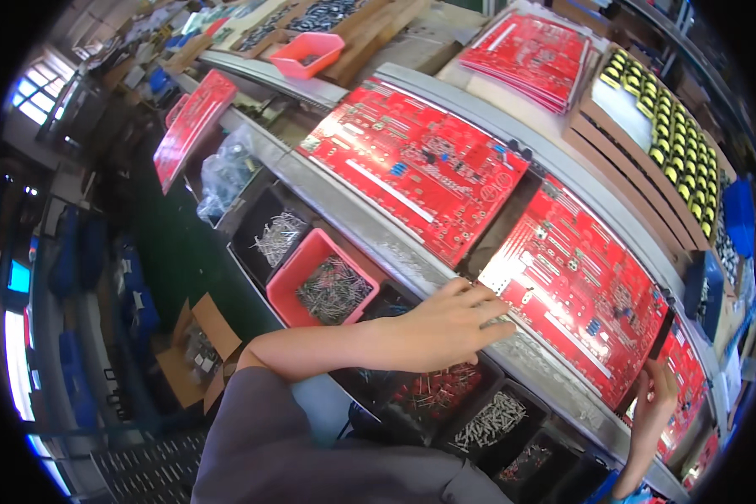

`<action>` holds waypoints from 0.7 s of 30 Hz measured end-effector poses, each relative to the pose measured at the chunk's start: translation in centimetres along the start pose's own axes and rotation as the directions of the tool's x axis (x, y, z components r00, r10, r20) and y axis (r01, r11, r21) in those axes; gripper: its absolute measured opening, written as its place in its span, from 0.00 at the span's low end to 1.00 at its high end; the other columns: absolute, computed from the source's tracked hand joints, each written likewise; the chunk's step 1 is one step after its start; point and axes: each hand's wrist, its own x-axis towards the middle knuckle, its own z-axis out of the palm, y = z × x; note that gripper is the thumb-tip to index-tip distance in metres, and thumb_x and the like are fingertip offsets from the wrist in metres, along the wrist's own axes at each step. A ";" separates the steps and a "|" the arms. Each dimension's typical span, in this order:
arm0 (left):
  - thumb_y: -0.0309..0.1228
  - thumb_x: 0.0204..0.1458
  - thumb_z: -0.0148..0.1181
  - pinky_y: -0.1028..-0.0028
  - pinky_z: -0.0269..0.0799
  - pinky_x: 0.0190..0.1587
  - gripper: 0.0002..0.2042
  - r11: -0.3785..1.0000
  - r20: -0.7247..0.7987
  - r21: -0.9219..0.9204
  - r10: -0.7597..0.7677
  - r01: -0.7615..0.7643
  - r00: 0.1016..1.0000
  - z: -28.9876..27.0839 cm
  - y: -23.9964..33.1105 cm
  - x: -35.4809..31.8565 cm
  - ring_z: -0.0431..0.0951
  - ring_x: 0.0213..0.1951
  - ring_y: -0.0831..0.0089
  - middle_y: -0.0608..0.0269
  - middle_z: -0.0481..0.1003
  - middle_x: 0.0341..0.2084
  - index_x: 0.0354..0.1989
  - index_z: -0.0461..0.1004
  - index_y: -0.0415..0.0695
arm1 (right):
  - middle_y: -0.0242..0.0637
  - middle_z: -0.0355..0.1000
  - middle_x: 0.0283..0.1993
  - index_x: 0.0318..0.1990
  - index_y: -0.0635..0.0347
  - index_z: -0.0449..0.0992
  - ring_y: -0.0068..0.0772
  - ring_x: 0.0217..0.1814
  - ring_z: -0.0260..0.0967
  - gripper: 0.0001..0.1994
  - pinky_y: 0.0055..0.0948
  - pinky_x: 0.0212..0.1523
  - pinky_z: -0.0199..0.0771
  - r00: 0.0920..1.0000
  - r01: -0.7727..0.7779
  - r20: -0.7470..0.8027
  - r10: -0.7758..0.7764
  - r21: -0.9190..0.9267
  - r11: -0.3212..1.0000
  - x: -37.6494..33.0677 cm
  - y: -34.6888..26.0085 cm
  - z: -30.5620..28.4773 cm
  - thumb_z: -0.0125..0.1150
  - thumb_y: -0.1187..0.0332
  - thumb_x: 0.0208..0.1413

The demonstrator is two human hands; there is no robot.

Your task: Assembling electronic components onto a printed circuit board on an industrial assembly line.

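A red circuit board point(575, 286) with small parts on it lies tilted on the metal rails in front of me. My left hand point(454, 328) reaches over the near rail, palm down with its fingers apart, beside the board's near left corner. No object shows in it. My right hand point(657, 395) is at the board's right end, its bent fingers beside the near right corner; thumb and fingers look apart. A second red circuit board point(416, 164) lies further left on the same rails. Part of another red board point(683, 391) appears beyond my right hand.
Below the near rail point(378, 235) stand a pink bin point(281, 290) and black bins of loose leaded components point(487, 420). Stacked red boards point(529, 55) and a carton of yellow-and-black parts point(668, 139) stand behind the rails. An open cardboard box point(218, 328) sits lower left.
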 end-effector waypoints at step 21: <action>0.34 0.43 0.67 0.58 0.56 0.59 0.31 0.998 0.032 0.051 -0.026 0.024 0.999 -0.6 0.3 0.1 0.61 0.60 0.57 0.53 0.63 0.58 0.58 0.64 0.45 | 0.46 0.66 0.59 0.64 0.66 0.59 0.32 0.58 0.67 0.24 0.28 0.56 0.66 0.734 -0.669 0.181 0.655 0.360 0.650 -20.5 28.8 -0.9 0.47 0.60 0.66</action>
